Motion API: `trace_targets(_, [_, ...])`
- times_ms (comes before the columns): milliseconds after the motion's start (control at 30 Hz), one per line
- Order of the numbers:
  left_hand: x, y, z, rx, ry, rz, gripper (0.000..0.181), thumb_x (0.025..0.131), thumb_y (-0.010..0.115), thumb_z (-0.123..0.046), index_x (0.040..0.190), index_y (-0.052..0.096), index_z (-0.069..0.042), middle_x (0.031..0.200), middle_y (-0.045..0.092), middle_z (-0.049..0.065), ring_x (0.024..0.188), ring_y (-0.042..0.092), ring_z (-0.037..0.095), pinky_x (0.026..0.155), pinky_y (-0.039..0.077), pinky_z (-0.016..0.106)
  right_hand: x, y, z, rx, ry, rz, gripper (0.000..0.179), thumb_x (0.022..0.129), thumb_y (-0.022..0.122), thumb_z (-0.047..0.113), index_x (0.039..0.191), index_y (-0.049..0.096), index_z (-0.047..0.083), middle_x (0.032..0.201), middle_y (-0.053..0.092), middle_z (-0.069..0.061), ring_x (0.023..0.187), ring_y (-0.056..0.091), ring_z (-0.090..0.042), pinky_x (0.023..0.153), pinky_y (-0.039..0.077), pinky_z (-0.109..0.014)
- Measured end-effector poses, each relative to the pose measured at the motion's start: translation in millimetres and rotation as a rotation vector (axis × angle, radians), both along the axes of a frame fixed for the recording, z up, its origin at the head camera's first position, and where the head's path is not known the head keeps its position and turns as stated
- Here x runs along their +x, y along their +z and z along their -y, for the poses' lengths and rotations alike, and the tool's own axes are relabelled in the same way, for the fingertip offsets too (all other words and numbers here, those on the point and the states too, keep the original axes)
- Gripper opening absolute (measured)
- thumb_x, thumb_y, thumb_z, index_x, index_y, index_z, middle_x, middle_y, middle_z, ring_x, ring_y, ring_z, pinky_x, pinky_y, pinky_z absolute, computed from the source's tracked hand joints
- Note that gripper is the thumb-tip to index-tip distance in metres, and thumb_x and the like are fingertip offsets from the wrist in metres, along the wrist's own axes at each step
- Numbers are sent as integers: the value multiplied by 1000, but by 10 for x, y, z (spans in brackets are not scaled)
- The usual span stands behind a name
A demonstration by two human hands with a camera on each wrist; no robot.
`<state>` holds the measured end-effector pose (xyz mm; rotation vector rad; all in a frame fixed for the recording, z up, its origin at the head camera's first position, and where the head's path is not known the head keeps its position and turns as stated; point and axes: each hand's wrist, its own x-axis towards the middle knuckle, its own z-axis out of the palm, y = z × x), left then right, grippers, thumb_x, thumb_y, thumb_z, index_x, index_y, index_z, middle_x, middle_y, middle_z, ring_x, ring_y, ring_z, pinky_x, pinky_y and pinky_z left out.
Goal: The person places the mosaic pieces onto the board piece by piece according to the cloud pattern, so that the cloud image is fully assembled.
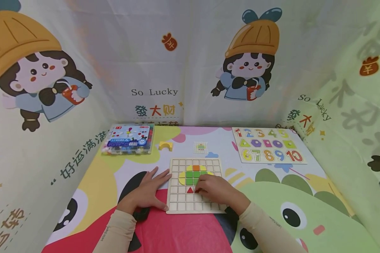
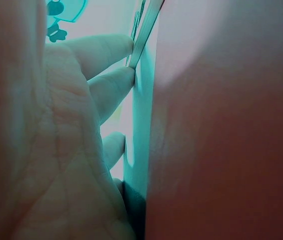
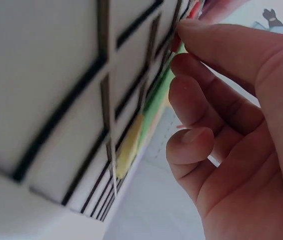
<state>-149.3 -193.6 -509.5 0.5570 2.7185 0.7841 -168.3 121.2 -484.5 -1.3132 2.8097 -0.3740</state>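
Observation:
A wooden grid board (image 1: 180,207) lies on the patterned tablecloth. On it are green squares (image 1: 190,177), an orange square (image 1: 196,168), curved yellow pieces (image 1: 182,179) and a red triangle (image 1: 190,190). My left hand (image 1: 149,189) is spread beside the board, its fingertips and thumb against the left edge. Over the grid's middle, my right hand (image 1: 216,189) pinches a second red piece (image 3: 175,44) against the board, just right of the red triangle. Its fingers cover most of that piece and some of the pattern's right side.
Behind the board lies a small card (image 1: 201,147) with a coloured grid picture. A yellow arch block (image 1: 165,146) stands near a clear plastic box (image 1: 128,138) of coloured parts, back left. A number-and-shape puzzle board (image 1: 269,159) lies back right. Printed cloth walls surround the table.

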Motion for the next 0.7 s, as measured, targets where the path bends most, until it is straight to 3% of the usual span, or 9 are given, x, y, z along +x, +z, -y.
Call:
trace_targets(167, [1, -18, -7, 4, -5, 2, 121, 62, 94, -58, 165, 39, -26, 177, 26, -3, 166, 0, 41, 129, 0, 71, 44, 70, -158, -51, -73, 86, 18, 96, 80, 25, 113, 82, 22, 109, 73, 7, 98, 65, -8, 87, 61, -28])
trace_targets(300, [5, -22, -4, 15, -21, 1, 121, 63, 93, -60, 165, 39, -24, 177, 25, -2, 166, 0, 41, 129, 1, 71, 103, 153, -407, -155, -129, 136, 26, 95, 81, 24, 119, 79, 15, 111, 74, 2, 89, 62, -7, 77, 57, -25])
trace_targets(467, [-9, -38, 11, 15, -26, 1, 121, 65, 93, -61, 166, 38, -24, 177, 24, -2, 166, -1, 41, 129, 0, 71, 152, 182, -789, -296, -171, 114, 26, 94, 81, 15, 119, 77, 10, 108, 75, -4, 81, 57, -3, 68, 51, -21])
trace_targets(700, [-33, -53, 42, 11, -23, -3, 122, 64, 92, -62, 166, 37, -25, 178, 24, -3, 166, -2, 40, 129, -1, 72, 153, 87, -1167, -383, -271, 103, 24, 89, 83, 9, 113, 78, 10, 101, 76, -2, 78, 55, 3, 65, 49, -24])
